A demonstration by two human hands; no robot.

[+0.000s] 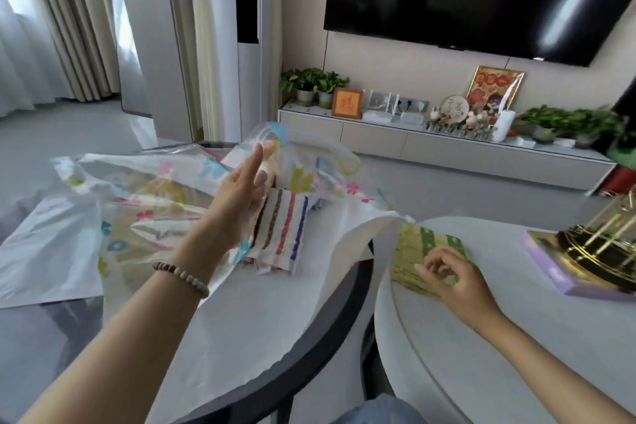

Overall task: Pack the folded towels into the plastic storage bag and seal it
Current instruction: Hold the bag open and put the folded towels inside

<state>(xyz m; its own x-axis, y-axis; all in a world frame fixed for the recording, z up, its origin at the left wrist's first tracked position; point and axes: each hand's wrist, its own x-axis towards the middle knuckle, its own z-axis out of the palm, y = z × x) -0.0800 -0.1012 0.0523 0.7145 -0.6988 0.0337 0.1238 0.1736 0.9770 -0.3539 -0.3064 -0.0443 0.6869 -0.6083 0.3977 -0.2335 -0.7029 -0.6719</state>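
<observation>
A clear plastic storage bag (155,196) printed with coloured flowers lies crumpled across the left table. My left hand (241,193) reaches into its mouth and holds the upper layer up, fingers straight. A folded towel with coloured stripes (282,234) lies at the bag's opening, just right of that hand. On the white round table to the right sits a folded green and yellow towel (423,251). My right hand (454,279) rests on its near edge, fingers curled onto it.
A white sheet (261,313) covers the dark-rimmed left table. A purple box (571,282) with a black and gold object on it stands at the right. Beyond are a low TV cabinet (447,151) with plants and a wall television.
</observation>
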